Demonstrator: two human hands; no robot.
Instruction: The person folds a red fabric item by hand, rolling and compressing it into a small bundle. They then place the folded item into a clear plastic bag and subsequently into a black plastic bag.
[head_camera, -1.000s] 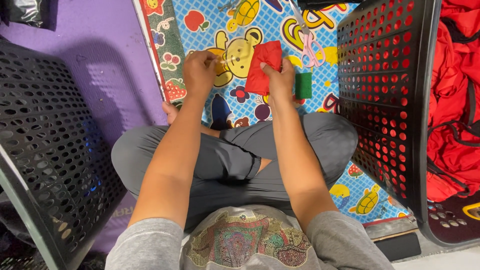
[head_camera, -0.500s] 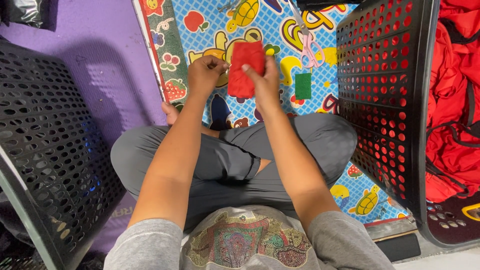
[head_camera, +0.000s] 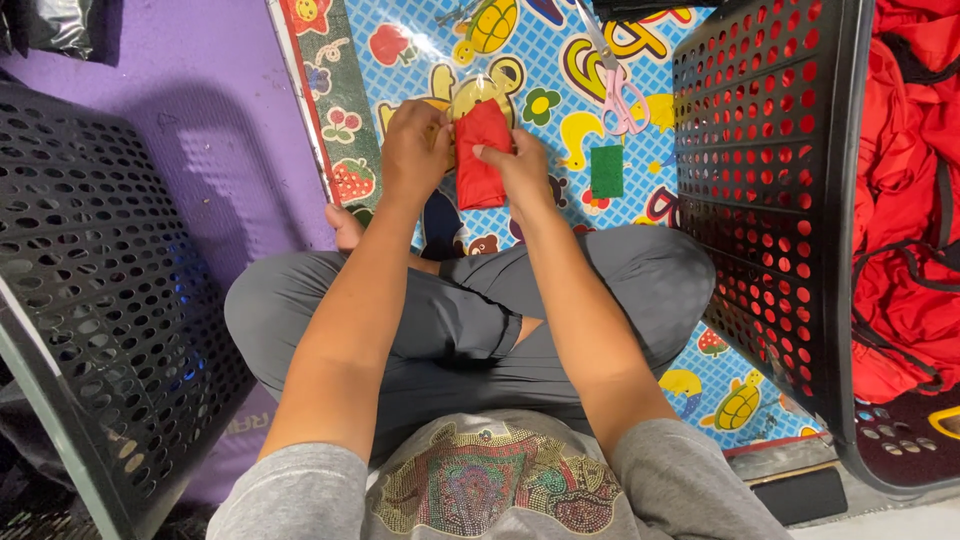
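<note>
In the head view we look down on a person seated cross-legged on a bright blue play mat (head_camera: 520, 40) printed with cartoon animals and fruit. Our left hand (head_camera: 415, 150) and right hand (head_camera: 520, 170) meet over the middle of the mat, just past the knees, with a folded red cloth (head_camera: 482, 155) held upright between them. The left hand curls its fingers around the cloth's left edge in a closed grasp; the right hand presses its thumb across the front of the cloth with the fingers behind it, pinching it. The cloth's top seems to sit in a clear wrapper, though we cannot tell for sure. On the mat near its far right edge lie pink-handled scissors (head_camera: 620, 95), and just beside them, nearer us, a small green rectangle (head_camera: 606, 170). A black perforated crate (head_camera: 770, 200) stands along the mat's right edge, with red fabric (head_camera: 905, 180) heaped behind it. Another black crate (head_camera: 90, 290) leans at the left, on purple flooring (head_camera: 200, 90).
</note>
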